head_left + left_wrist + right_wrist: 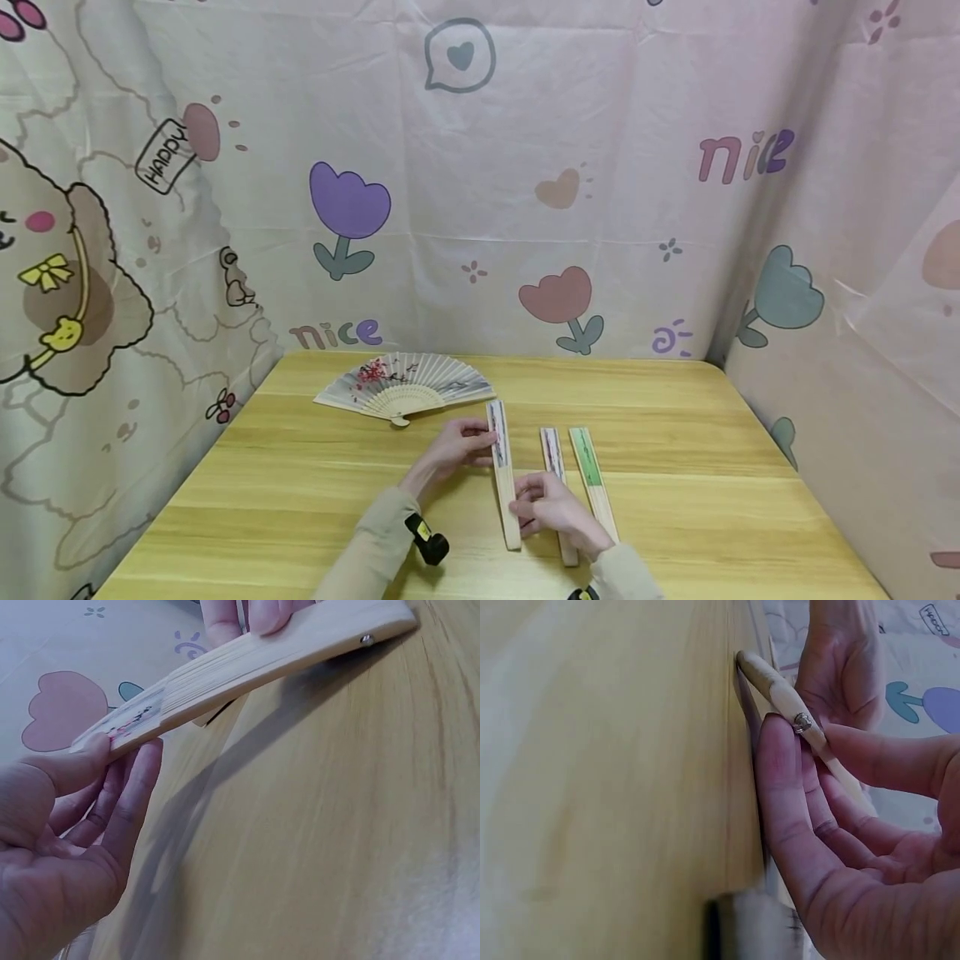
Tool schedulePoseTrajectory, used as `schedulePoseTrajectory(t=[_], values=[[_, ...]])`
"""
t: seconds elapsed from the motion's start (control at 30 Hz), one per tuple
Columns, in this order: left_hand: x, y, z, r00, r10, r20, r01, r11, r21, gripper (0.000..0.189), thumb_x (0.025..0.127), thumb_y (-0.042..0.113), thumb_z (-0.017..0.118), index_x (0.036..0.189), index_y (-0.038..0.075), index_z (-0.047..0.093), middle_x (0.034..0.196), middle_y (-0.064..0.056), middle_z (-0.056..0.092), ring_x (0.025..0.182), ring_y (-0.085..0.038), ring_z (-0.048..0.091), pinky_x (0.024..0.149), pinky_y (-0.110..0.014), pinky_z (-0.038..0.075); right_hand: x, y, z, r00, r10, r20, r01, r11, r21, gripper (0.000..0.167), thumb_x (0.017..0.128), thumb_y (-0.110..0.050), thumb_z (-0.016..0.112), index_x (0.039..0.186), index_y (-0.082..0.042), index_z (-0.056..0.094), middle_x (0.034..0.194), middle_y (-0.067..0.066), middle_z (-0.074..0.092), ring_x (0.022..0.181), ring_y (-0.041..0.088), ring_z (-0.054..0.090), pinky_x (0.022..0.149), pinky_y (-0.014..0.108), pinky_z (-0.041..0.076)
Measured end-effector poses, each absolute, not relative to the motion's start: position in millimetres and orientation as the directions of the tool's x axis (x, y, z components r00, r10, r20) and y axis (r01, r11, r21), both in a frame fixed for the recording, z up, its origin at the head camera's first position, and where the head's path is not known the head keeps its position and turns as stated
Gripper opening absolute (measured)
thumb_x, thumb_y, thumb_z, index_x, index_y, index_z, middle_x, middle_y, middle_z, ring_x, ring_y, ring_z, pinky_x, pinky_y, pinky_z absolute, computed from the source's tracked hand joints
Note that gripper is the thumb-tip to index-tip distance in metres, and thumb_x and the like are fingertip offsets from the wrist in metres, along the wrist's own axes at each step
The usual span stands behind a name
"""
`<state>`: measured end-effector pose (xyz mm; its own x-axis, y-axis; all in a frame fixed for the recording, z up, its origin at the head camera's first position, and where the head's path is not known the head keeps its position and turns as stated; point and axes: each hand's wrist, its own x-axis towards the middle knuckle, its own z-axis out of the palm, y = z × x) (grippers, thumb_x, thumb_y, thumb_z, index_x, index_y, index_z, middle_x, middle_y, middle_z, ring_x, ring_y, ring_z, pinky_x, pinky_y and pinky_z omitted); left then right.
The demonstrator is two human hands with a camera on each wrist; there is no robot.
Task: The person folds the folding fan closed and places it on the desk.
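Observation:
A folded hand fan (pixel 506 500) with pale wooden ribs is held up off the table, slanting. My left hand (pixel 453 446) pinches its far end, thumb on top and fingers beneath, as the left wrist view shows at the printed part of the fan (pixel 225 679). Nearer the riveted end, my right hand (pixel 553 504) grips the ribs between thumb and fingers. In the right wrist view the metal rivet (pixel 802 722) shows beside those fingertips. To the right lie two more folded fans, one with a pale printed leaf (pixel 552 450) and one green (pixel 588 458), partly behind my right hand and wrist.
A spread fan (pixel 408 387) with red blossoms lies at the back left of the wooden table (pixel 675 500). Printed cloth (pixel 480 167) hangs behind and at both sides. A black wrist camera (pixel 429 542) sits on my left sleeve.

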<state>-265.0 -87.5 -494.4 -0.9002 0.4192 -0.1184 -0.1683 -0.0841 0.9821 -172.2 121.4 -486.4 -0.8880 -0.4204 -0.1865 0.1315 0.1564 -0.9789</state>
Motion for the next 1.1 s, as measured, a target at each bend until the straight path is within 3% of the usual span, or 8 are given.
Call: schedulePoseTrajectory(t=[0.27,0.7,1.1], values=[[-265,-85,-488,-0.901,0.398,-0.169,-0.185,-0.002,0.983,0.035,0.092,-0.005,0.067,0.123,-0.018,0.054,0.084,-0.003,0.069,0.071,-0.011,0.070,0.073,-0.026,0.066,-169,121,-483,-0.897,-0.405,-0.175,0.092,0.215,-0.972,0.036,0.088,0.006,0.065,0.118,0.013,0.047,0.083,0.010,0.062,0.061,0.016,0.061,0.058,0.032,0.064],[-264,-76,-487,-0.904,0.378,-0.199,-0.164,0.122,0.979,0.031,0.086,-0.008,0.072,0.113,-0.017,0.062,0.079,-0.006,0.073,0.063,-0.009,0.068,0.065,-0.027,0.066,-168,125,-481,-0.899,-0.378,-0.221,0.096,0.323,-0.942,0.038,0.087,0.005,0.069,0.118,0.012,0.049,0.081,0.010,0.062,0.061,0.017,0.062,0.059,0.033,0.065],[-263,-72,-488,-0.903,0.381,-0.199,-0.160,0.133,0.978,0.030,0.086,-0.007,0.073,0.112,-0.017,0.064,0.083,-0.012,0.072,0.062,-0.011,0.067,0.065,-0.027,0.066,-164,129,-481,-0.907,-0.376,-0.188,0.071,0.303,-0.950,0.037,0.086,0.007,0.070,0.116,0.014,0.050,0.078,0.010,0.061,0.057,0.015,0.061,0.056,0.034,0.064]])
